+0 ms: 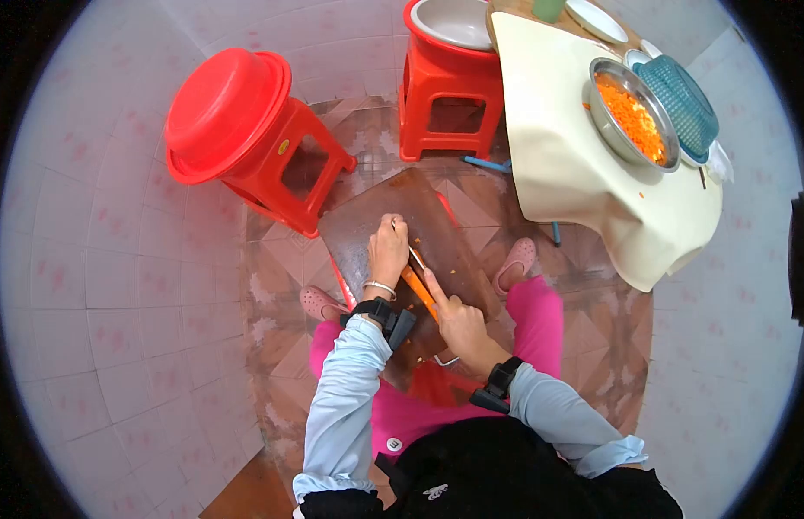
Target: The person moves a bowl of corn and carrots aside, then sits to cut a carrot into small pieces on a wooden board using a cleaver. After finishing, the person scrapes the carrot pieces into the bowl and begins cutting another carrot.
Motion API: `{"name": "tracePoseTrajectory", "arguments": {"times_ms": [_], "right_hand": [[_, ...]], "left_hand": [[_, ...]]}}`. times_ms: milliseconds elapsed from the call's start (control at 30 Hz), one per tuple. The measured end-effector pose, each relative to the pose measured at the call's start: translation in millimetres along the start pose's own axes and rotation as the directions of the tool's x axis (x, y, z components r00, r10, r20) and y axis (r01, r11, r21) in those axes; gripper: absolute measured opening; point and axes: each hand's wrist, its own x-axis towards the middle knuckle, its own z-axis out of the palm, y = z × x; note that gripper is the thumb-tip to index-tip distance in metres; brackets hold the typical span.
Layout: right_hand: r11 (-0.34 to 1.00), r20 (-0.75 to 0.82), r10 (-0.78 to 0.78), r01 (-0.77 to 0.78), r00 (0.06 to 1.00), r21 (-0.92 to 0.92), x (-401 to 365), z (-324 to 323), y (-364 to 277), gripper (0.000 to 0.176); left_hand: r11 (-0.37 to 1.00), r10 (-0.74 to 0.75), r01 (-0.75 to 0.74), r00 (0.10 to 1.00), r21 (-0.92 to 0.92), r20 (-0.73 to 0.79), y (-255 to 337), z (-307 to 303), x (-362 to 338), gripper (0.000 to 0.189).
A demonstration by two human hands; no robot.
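A dark brown cutting board (367, 212) lies in front of me, between my feet. My left hand (388, 253) is closed on it, fingers curled under; what they grip is hidden. My right hand (462, 324) is closed round a knife (417, 257), index finger stretched along it toward my left hand. Only a short, pale length of blade shows between the hands, and the handle is covered. Right beside the knife, a long orange carrot piece (419, 291) lies slanted on the board. Small orange bits are scattered around it.
A red stool (290, 164) with an upturned red basin (225, 112) stands left. Another red stool (449, 95) bears a white-lined basin (454, 22). At right, a cloth-covered table (549, 130) holds a metal bowl (603, 125) of diced orange pieces and a teal basket (679, 99).
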Motion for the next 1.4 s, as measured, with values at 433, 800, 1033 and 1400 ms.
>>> {"name": "tracePoseTrajectory", "arguments": {"times_ms": [433,800,1033,1400], "right_hand": [[0.982,0.081,-0.002,-0.013,0.997,0.188,10,-20,7,0.074],[0.967,0.162,0.057,-0.095,0.985,0.238,11,-20,4,0.077],[0.992,0.08,0.023,-0.032,0.997,0.12,-2,-5,7,0.072],[0.989,0.099,-0.05,0.035,0.994,0.147,26,-51,4,0.077]], "left_hand": [[0.856,-0.115,0.075,0.992,-0.512,-0.047,-31,39,-112,0.065],[0.913,-0.178,0.181,0.983,-0.365,0.041,-17,22,-109,0.071],[0.885,-0.322,0.343,0.939,-0.315,0.118,-24,28,-103,0.077],[0.862,-0.269,0.325,0.943,-0.389,0.194,-19,17,-101,0.08]]}}
